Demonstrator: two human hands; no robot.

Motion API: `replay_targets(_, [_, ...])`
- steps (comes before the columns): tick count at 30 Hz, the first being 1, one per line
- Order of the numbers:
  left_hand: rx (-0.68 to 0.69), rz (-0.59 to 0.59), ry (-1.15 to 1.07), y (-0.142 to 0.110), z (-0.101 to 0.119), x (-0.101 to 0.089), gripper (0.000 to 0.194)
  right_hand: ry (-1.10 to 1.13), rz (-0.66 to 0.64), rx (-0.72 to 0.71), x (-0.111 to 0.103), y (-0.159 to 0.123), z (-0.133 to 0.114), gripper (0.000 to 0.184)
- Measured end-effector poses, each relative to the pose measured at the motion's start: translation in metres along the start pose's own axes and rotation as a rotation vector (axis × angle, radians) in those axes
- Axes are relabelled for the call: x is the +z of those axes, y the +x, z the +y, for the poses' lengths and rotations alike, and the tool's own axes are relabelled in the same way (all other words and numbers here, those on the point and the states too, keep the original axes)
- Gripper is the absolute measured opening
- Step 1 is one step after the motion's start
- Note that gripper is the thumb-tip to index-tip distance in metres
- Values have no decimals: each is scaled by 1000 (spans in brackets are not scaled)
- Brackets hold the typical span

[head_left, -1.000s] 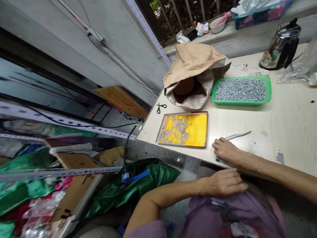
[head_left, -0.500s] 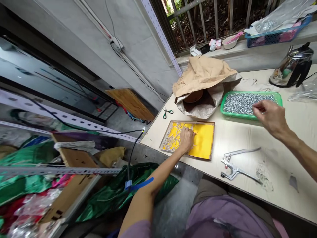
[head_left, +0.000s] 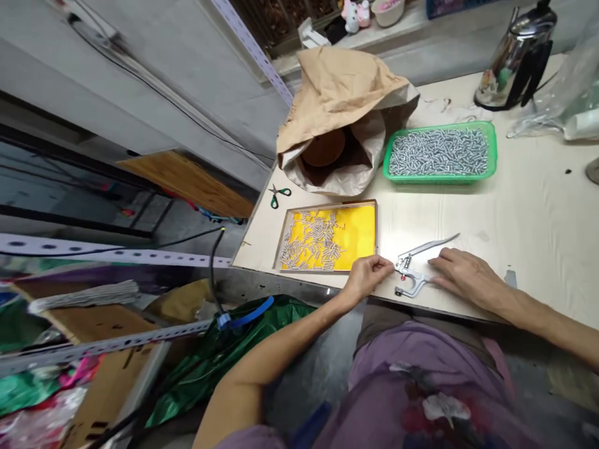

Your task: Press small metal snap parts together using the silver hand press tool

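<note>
Metal hand pliers [head_left: 414, 285] lie near the table's front edge with their handles spread apart. My left hand [head_left: 367, 277] is closed in a pinch at the jaw end; what its fingertips hold is too small to make out. From the other side, my right hand [head_left: 470, 280] has its fingers on the lower handle, most of which it hides. To the left, a shallow tray [head_left: 375, 231] with a yellow bottom holds many small metal pins [head_left: 321, 234], mostly in its left half. A green plastic tub [head_left: 440, 179] full of short silvery metal pieces [head_left: 437, 149] stands behind the pliers.
A large open paper sack [head_left: 346, 87] sits behind the tray. Small scissors [head_left: 279, 196] with green handles lie at the table's left. A steel kettle [head_left: 515, 59] and a clear plastic bag [head_left: 556, 103] are at the back right. Metal shelving [head_left: 116, 252] stands on the left.
My left hand has left the tray and moved right to the pliers' jaws. My right hand has come from above the green tub down to the pliers. The view has tilted downward.
</note>
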State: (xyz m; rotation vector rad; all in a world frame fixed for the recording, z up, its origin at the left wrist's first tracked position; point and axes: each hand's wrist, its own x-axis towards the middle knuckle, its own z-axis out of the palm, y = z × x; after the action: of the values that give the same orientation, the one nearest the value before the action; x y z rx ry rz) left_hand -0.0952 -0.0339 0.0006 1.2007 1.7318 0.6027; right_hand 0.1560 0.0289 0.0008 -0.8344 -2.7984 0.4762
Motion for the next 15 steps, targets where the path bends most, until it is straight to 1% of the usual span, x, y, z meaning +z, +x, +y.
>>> replay_targets(2, [-66,-35,-72,-9,0,20,29,-37,-31,43,11,-16,-7,16])
replay_targets(3, [-92,-36,-87,-11,-1,27,30,-40,-38,64,15,-21,-9,15])
replay_targets(5, [-131,-36,-95,-12,-2,36,29,-34,-49,96,19,-27,-13,16])
replay_targets(7, [-154,-35,-77,-11,-4,38,25,-23,-57,117,20,-29,-15,17])
replay_targets(11, [-169,-15,31,-12,-1,35,19,17,-77,136,19,-28,-18,20])
replay_targets(15, [-199,-73,107,-12,4,32,19,41,-90,147,20,-28,-20,23])
